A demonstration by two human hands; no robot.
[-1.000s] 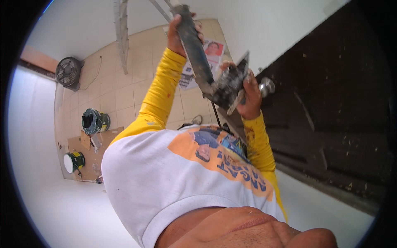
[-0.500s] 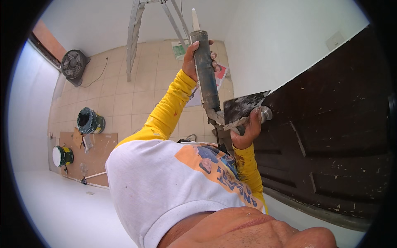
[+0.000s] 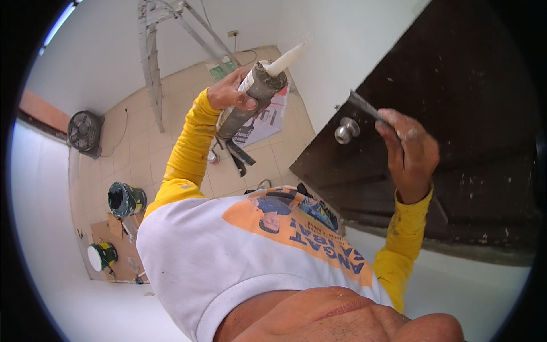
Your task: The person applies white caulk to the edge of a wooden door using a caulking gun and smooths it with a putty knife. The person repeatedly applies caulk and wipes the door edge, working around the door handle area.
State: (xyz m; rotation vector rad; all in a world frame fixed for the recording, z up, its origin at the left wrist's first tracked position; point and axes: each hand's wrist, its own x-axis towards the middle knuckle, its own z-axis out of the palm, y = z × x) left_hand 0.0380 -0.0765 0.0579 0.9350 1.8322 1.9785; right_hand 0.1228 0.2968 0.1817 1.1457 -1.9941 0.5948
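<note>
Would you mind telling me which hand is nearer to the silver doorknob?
Right. In this view, the right hand is just right of the silver doorknob, holding a flat blade; the left hand is farther off to its left, gripping a caulking gun.

Stepladder [image 3: 151,74]: metal, standing by the far wall.
Fan [image 3: 85,131]: dark, round-grilled, on the tiled floor [image 3: 142,151] at left, cord trailing.
Open bucket [image 3: 137,200]: dark, smeared, near brown cardboard [image 3: 104,232].
Second bucket [image 3: 107,255]: green, white-topped.
Printed sheet [image 3: 265,125]: lying on the tiles.
Outlet [image 3: 232,34]: low on the far wall.
</note>
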